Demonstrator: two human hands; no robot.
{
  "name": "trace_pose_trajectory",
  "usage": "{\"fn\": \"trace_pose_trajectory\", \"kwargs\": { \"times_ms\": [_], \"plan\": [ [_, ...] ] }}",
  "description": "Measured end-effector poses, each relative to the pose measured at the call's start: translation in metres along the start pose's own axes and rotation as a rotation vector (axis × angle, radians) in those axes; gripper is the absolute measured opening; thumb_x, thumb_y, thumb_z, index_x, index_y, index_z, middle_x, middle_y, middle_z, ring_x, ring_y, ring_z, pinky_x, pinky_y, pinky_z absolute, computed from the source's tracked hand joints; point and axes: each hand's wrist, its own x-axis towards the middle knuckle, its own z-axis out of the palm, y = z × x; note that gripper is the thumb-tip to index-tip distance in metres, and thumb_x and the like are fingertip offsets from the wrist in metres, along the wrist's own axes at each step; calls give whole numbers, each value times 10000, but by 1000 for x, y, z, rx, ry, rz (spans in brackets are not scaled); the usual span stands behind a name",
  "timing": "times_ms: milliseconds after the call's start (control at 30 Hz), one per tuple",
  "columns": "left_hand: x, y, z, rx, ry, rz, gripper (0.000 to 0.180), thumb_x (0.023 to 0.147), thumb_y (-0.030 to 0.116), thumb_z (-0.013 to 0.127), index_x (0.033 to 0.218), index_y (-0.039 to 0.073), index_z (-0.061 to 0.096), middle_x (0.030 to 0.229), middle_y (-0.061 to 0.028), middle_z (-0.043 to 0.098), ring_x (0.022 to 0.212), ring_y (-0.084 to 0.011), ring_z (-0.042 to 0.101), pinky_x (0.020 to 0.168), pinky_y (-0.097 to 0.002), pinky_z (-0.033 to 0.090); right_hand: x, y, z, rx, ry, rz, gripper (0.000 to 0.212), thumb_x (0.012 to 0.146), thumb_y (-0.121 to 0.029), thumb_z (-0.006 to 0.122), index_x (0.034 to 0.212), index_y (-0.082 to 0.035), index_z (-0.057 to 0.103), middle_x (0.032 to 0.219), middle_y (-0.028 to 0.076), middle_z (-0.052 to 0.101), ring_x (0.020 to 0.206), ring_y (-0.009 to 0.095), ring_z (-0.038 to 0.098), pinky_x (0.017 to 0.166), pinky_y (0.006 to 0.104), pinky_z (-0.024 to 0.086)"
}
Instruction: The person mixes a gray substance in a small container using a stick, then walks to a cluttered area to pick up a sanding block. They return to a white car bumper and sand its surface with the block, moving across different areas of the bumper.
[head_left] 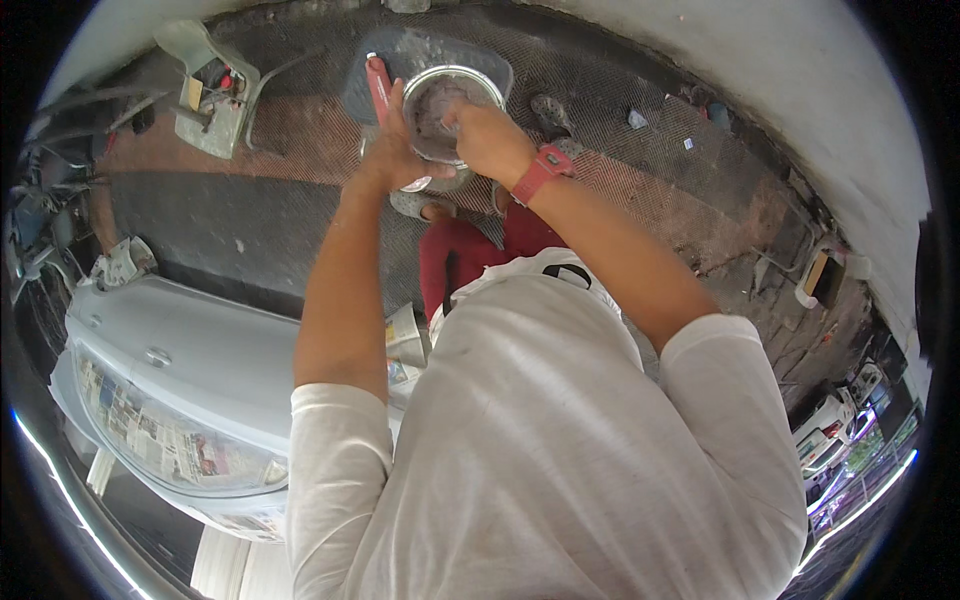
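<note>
A round metal can [447,70] with a shiny rim stands on a dark, rounded board or seat [480,52]. Inside it lies a greyish-pink paste [430,112]. My left hand [393,155] wraps around the can's near left side, thumb along the rim and fingers up its wall. Over the can's opening, my right hand [488,138] is closed, with its fingertips above the paste; whatever it grips is hidden. A red tube [377,84] with a pale tip lies just beyond my left fingers.
A pale plastic chair [212,125] carrying small items stands at the far left. Along the left is a grey car [200,335], its windows covered with newspaper [160,415]. A pale wall [850,110] curves along the right. Scraps and a crumpled white piece [637,119] lie on the floor.
</note>
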Motion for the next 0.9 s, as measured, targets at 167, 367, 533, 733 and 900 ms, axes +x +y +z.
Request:
{"fn": "trace_pose_trajectory", "kwargs": {
  "times_ms": [167, 367, 533, 733, 900],
  "plan": [
    [-9, -18, 12, -9, 70, 66, 1753, 503, 362, 1093, 1729, 78, -127, 1767, -274, 251, 1568, -433, 424, 1286, -483, 396, 11, -21, -59, 42, -13, 1, 277, 924, -24, 580, 1152, -8, 736, 1024, 291, 758, 1041, 465, 735, 943, 546, 560],
    [-3, 7, -3, -20, -12, -25, 1740, 509, 340, 1093, 1734, 79, -116, 1763, -265, 270, 1561, -436, 432, 1280, -478, 401, 4, -3, -21, -61, -59, -172, 267, 906, -36, 598, 1144, -14, 718, 998, 289, 754, 1025, 476, 730, 916, 547, 557],
    [1, -15, 7, -24, 121, 148, 1734, 515, 324, 1093, 1734, 85, -117, 1721, -272, 363, 1546, -436, 453, 1263, -472, 422, 18, -16, -52, -127, -93, -164, 271, 889, -11, 595, 1127, -28, 724, 1021, 290, 755, 1036, 477, 726, 916, 553, 559],
    [-5, 4, -3, -30, 29, 9, 1740, 494, 327, 1099, 1740, 92, -92, 1732, -270, 351, 1542, -432, 464, 1271, -477, 411, 19, -25, -48, -221, -260, -255, 246, 860, -15, 669, 1083, -34, 769, 1024, 221, 783, 1053, 449, 744, 923, 536, 585],
    [-1, -6, 4, -49, 128, 124, 1720, 495, 303, 1094, 1751, 123, -66, 1711, -269, 393, 1536, -425, 476, 1273, -473, 412, 41, -1, -54, -212, -248, -263, 308, 825, 7, 682, 1115, -70, 757, 958, 240, 760, 990, 438, 738, 888, 525, 582]
  ]
}}
